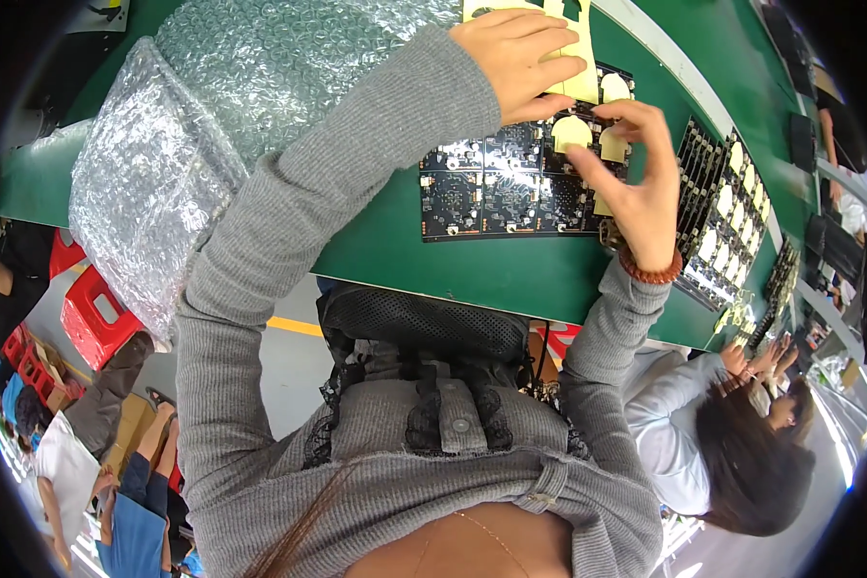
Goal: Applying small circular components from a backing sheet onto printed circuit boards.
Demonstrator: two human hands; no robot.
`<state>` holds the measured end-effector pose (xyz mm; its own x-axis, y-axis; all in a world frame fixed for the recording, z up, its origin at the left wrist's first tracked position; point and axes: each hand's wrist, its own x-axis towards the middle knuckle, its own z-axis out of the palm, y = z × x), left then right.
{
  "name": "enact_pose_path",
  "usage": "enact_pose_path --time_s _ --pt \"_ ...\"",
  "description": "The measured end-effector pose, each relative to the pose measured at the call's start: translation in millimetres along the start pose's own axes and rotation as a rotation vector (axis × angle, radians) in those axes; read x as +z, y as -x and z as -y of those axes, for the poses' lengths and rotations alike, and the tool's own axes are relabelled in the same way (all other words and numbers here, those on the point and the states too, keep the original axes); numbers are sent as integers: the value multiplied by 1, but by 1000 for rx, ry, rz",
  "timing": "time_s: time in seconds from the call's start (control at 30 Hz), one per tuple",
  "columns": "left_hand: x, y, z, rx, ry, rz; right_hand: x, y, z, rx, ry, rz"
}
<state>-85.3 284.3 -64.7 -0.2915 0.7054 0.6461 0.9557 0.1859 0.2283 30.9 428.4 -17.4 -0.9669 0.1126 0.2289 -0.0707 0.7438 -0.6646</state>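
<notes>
A black circuit board panel (453,204) lies flat on the green table in front of me. Several pale yellow round-topped pieces (572,132) sit on its right part. My left hand (525,65) reaches over the far side of the panel, fingers stretched out beside and partly over a yellow sheet with cut-outs (582,67). My right hand (643,183) arches over the panel's right edge, its thumb and forefinger apart around a yellow piece. The thumb tip is at that piece's lower edge; whether it touches I cannot tell. I see nothing held in either hand.
Bubble wrap (260,77) and a clear bubble bag (149,164) cover the table's left side. More boards with yellow pieces (727,217) stand in a row at the right. A co-worker (722,433) sits at the lower right. A red stool (101,313) stands at left.
</notes>
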Motion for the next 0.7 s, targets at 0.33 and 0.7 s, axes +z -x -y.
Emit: enact_pose_path --time_s 0.33,0.7 --pt "-29 -7 10 -485 -110 -314 6 2 2 -59 115 45" --pt "-31 -14 5 -823 889 -188 21 -21 -3 305 -598 -275"
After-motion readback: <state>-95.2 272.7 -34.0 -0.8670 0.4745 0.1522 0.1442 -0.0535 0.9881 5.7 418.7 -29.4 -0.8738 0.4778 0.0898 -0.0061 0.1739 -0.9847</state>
